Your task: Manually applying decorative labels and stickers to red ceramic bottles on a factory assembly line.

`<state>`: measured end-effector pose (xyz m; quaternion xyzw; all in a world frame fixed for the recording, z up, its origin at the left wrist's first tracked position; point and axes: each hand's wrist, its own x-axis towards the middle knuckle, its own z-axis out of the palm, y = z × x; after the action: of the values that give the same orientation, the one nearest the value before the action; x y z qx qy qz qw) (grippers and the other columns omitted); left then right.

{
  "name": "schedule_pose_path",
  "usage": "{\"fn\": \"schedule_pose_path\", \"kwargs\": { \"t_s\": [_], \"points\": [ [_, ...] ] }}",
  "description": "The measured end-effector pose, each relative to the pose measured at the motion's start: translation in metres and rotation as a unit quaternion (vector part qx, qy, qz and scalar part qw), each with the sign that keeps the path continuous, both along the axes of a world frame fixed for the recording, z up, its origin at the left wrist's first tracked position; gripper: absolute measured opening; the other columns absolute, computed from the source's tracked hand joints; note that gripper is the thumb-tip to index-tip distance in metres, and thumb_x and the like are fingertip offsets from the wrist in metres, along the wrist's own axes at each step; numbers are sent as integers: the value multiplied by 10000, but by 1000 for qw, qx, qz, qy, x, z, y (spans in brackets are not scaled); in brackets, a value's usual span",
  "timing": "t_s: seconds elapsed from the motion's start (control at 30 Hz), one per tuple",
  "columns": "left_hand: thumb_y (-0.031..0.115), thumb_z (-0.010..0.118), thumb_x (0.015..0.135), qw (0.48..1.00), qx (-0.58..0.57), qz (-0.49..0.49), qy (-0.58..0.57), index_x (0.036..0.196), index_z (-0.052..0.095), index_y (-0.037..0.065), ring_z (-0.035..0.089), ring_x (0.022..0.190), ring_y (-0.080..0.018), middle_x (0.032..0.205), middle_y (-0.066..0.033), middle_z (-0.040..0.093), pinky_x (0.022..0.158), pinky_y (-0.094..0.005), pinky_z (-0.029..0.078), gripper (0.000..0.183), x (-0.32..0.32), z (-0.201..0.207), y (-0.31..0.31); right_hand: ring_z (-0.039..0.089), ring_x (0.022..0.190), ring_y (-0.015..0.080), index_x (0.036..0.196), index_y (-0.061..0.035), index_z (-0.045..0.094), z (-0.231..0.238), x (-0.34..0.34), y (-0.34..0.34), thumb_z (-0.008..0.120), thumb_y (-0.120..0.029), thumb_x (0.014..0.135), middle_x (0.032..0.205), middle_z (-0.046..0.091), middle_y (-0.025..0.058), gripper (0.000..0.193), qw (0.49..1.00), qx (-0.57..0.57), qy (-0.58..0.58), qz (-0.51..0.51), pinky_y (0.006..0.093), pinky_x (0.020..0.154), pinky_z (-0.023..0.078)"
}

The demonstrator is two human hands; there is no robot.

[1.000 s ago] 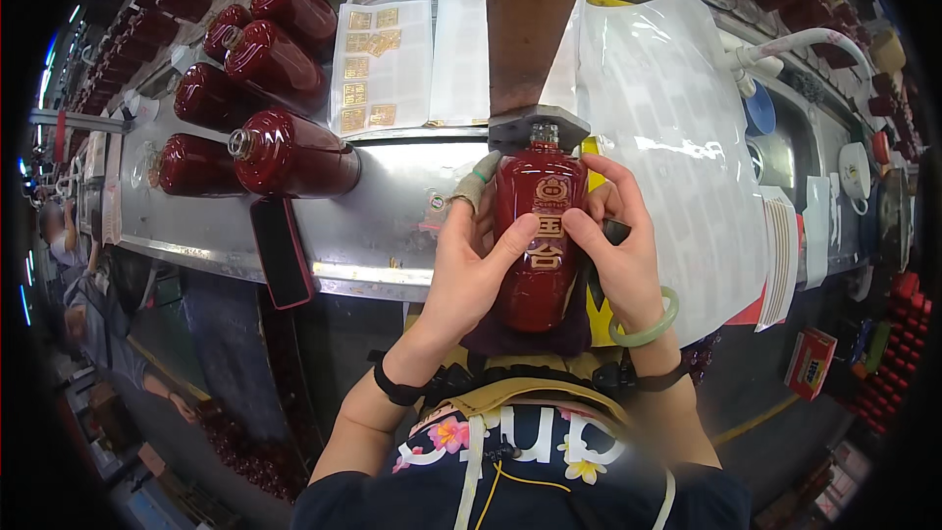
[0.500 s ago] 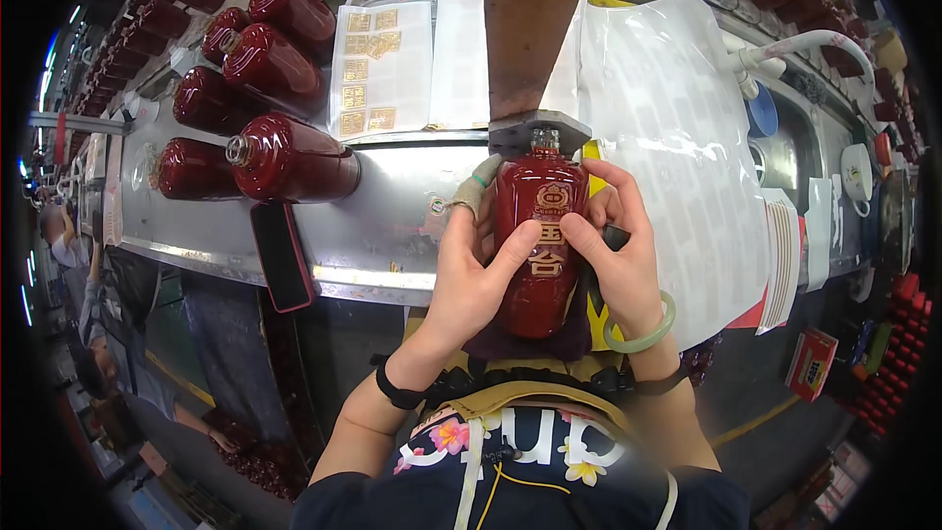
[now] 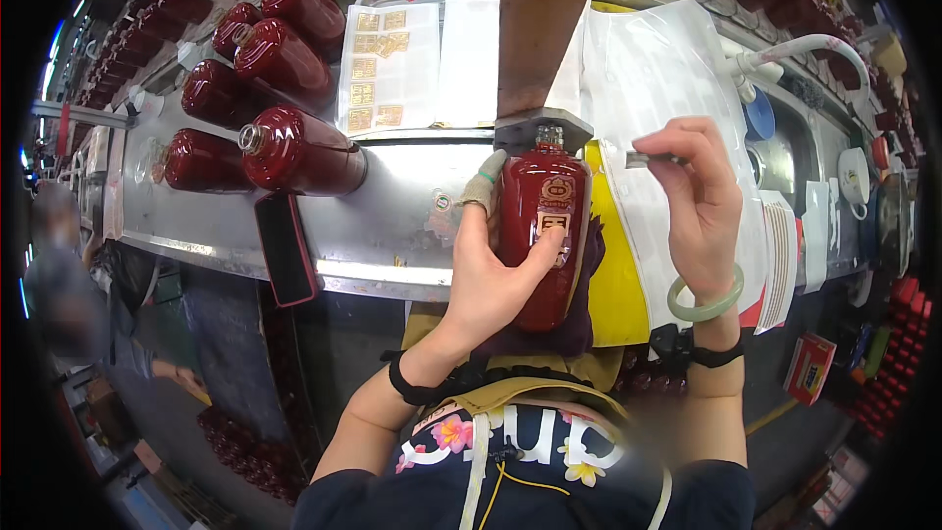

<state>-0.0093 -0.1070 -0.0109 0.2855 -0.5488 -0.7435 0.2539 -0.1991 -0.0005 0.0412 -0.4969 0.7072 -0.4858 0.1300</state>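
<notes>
Head view showed a red glazed bottle (image 3: 538,236) lying near the middle of the steel counter (image 3: 392,226), its neck pushed under a grey bracket (image 3: 543,128) at the foot of a brown post (image 3: 545,20). The left hand (image 3: 486,280) was wrapped around the bottle's left side, thumb laid across the gold label, one fingertip taped. The right hand (image 3: 697,206) was lifted clear to the right, pinching a small flat metal piece (image 3: 648,159) between thumb and fingers. The bottle looked heavy, hard, slick and breakable; the broad belly seemed the safest place to grip, not the narrow neck. More red bottles (image 3: 294,152) lay on the far left, beside a sheet of gold labels (image 3: 378,69). A black phone (image 3: 287,250) sat at the near edge.
</notes>
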Motion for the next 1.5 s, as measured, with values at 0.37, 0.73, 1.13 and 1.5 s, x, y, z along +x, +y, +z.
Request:
{"fn": "schedule_pose_path", "kwargs": {
  "t_s": [0.37, 0.73, 1.13, 1.5],
  "points": [
    [46, 730, 921, 999, -36, 12, -14, 1542, 292, -79, 578, 1281, -215, 1410, -188, 538, 1080, -367, 486, 770, -2, 1, 4, 633, 906, 302, 1135, -36, 721, 30, 7, -54, 717, 102, 762, 1026, 693, 100, 398, 918, 18, 391, 57, 394, 768, 541],
    [122, 589, 1062, 993, 97, -39, 56, 1599, 237, -53, 402, 1484, -272, 1617, -213, 368, 1227, -404, 326, 666, 17, -9, -14, 619, 852, 137, 1229, -10, 634, -8, 7, -30, 582, -25, 1006, 937, 652, 33, 230, 994, -38, -99, -34, 294, 786, 498],
    [39, 704, 974, 993, 90, -60, 35, 1608, 218, -52, 418, 1475, -256, 1618, -221, 363, 1205, -401, 377, 804, 23, -7, -7, 444, 823, 52, 1533, -72, 424, -66, 74, 18, 794, -132, 914, 921, 461, -36, 724, 924, 26, -377, -53, 207, 760, 400],
    [559, 251, 1113, 994, 97, -40, 28, 1632, 205, -19, 328, 1533, -326, 1657, -226, 319, 1271, -449, 223, 778, 31, -15, -7, 624, 868, 185, 1066, -104, 729, -15, 36, -14, 715, -94, 780, 1008, 672, 35, 286, 883, -112, 437, 125, 313, 839, 511]
  ]
}}
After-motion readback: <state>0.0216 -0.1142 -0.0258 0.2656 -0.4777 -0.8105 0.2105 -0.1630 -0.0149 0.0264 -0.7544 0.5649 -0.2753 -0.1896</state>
